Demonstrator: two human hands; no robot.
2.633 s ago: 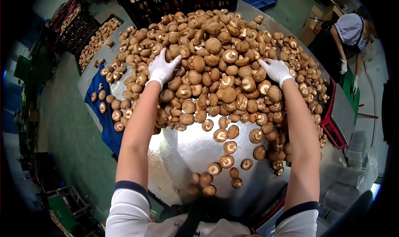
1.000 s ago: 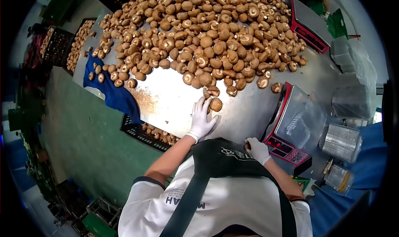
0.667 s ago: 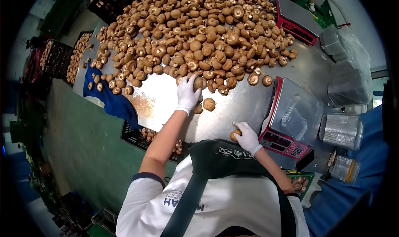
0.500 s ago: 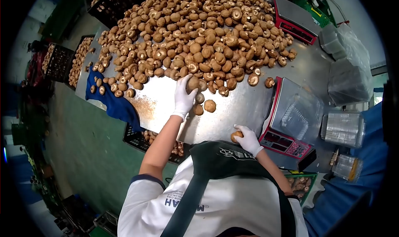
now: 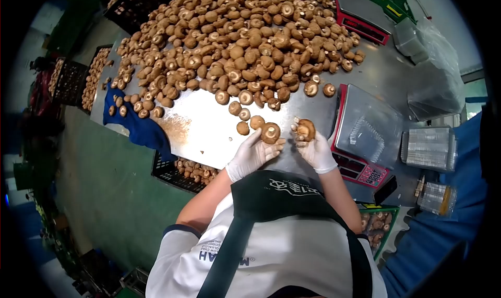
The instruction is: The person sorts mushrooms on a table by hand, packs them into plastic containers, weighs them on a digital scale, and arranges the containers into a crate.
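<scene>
Both my hands wear white gloves. Cupped over the near part of the metal table, my left hand [image 5: 252, 153] holds a shiitake mushroom [image 5: 271, 134], its stem side turned up. Just to the right, my right hand [image 5: 316, 150] grips another shiitake mushroom [image 5: 306, 130], tilted so that its stem and underside show. Beyond my left hand lie several loose mushrooms, among them a small brown one [image 5: 242, 128]. A large heap of shiitake mushrooms [image 5: 224, 47] covers the far side of the table.
A red-framed scale [image 5: 365, 131] with a clear plastic tray on it stands at right; a second scale [image 5: 362, 13] is farther back. Stacked clear trays [image 5: 429, 149] sit at the right edge. A blue cloth [image 5: 138, 128] hangs at left above a black crate [image 5: 172, 177] of mushrooms.
My left hand has come back from the heap's edge toward me with a mushroom. My right hand has risen away from the table's front edge, its mushroom now tilted to show the underside.
</scene>
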